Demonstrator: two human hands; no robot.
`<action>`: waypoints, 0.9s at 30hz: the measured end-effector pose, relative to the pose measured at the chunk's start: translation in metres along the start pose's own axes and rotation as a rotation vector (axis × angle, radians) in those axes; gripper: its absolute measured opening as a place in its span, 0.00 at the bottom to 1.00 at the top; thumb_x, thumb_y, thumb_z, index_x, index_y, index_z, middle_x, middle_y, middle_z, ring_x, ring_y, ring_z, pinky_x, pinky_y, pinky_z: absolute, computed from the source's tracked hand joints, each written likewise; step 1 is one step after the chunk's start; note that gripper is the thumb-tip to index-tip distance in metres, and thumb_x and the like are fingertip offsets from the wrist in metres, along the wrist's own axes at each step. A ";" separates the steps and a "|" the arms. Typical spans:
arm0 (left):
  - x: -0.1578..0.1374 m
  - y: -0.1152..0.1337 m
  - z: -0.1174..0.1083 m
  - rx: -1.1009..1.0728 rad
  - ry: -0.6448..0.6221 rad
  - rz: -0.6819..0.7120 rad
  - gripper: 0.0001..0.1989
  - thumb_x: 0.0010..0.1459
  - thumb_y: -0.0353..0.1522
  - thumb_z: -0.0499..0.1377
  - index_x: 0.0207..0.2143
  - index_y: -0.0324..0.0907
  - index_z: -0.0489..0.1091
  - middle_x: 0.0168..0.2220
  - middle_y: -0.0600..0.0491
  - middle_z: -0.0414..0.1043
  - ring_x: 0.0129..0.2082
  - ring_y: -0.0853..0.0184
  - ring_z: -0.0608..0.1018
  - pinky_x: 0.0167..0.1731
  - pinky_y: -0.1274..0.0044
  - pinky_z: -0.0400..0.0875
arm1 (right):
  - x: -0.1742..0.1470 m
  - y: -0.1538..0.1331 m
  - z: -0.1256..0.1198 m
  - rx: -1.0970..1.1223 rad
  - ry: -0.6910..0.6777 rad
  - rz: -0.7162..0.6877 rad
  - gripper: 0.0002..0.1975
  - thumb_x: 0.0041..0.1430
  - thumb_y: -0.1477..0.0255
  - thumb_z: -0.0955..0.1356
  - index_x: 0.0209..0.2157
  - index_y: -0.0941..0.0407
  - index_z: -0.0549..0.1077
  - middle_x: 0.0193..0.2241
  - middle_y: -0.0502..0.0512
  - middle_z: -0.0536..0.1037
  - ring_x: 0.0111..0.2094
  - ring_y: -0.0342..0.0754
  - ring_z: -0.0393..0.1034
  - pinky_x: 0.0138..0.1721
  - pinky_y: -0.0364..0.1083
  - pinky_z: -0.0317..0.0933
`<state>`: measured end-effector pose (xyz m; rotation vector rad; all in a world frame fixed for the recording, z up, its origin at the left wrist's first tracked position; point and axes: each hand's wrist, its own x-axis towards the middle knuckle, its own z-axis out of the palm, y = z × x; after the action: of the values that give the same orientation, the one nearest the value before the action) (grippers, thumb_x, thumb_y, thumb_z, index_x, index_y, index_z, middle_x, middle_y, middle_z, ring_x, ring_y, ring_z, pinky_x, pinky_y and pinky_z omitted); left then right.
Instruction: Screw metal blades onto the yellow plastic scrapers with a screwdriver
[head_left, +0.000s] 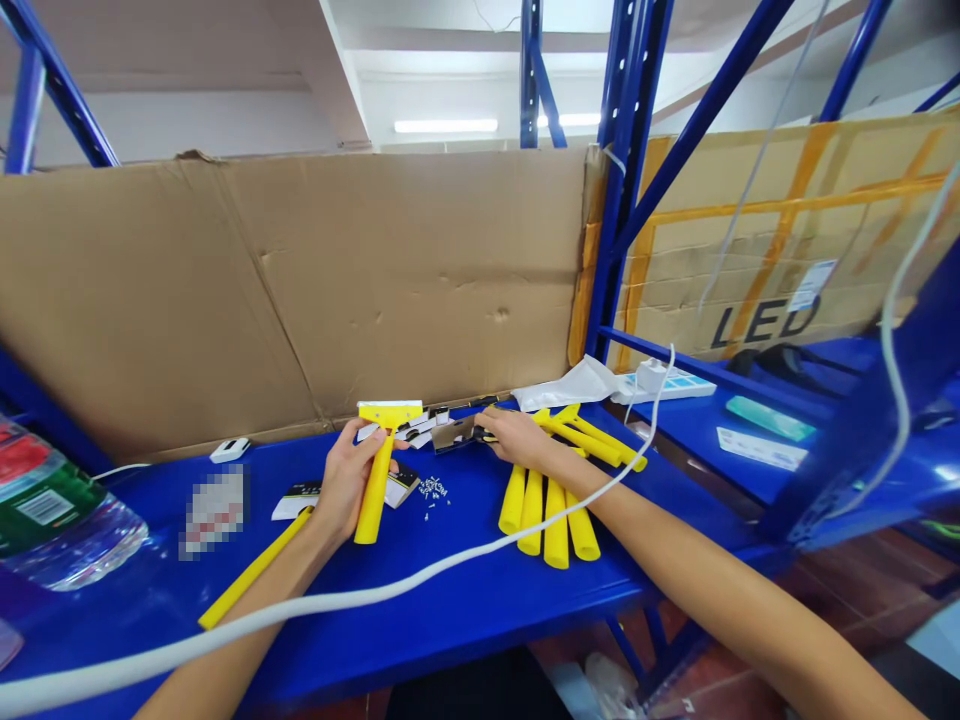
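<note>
In the middle of the blue bench, my left hand (352,475) is closed round a yellow scraper (379,475), its wide head with a pale blade strip pointing up and away from me. My right hand (514,437) reaches over to the right of it, fingers bent round something small and dark beside an open cardboard box (454,434). What those fingers hold is partly hidden. Several yellow scraper handles (555,520) lie fanned out below my right wrist. Small screws (433,488) are scattered between my hands. Left of my left wrist lies another yellow handle (255,570).
A white cable (420,580) crosses in front of both forearms. A large bottle (67,510) lies at the left. Cardboard (420,260) walls the back, and a blue rack post (615,220) rises at right. A power strip (675,383) sits behind the handles.
</note>
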<state>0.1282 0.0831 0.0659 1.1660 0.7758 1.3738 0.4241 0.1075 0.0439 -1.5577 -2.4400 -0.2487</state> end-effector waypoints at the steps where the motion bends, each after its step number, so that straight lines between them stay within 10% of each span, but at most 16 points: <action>1: 0.001 0.002 0.002 -0.004 0.016 0.032 0.27 0.52 0.38 0.77 0.49 0.45 0.69 0.40 0.51 0.84 0.27 0.65 0.84 0.25 0.79 0.76 | 0.000 -0.001 -0.001 -0.011 -0.005 0.003 0.16 0.68 0.77 0.67 0.56 0.55 0.71 0.57 0.63 0.80 0.53 0.58 0.78 0.47 0.49 0.65; 17: 0.098 0.016 0.101 -0.317 -0.176 0.306 0.20 0.56 0.24 0.71 0.47 0.44 0.69 0.54 0.45 0.81 0.58 0.54 0.84 0.60 0.63 0.75 | -0.003 -0.008 -0.010 0.103 0.115 -0.064 0.21 0.61 0.79 0.68 0.56 0.56 0.72 0.40 0.63 0.86 0.41 0.59 0.80 0.38 0.47 0.58; 27: 0.094 0.005 0.090 -0.232 -0.182 0.181 0.23 0.54 0.23 0.73 0.50 0.44 0.71 0.55 0.44 0.82 0.55 0.55 0.85 0.57 0.62 0.80 | -0.003 -0.004 -0.006 0.550 0.538 -0.055 0.09 0.69 0.71 0.67 0.49 0.51 0.69 0.40 0.55 0.85 0.38 0.52 0.81 0.38 0.45 0.64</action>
<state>0.2215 0.1591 0.1170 1.1779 0.3774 1.4404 0.4224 0.1022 0.0487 -1.0226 -1.9103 0.0052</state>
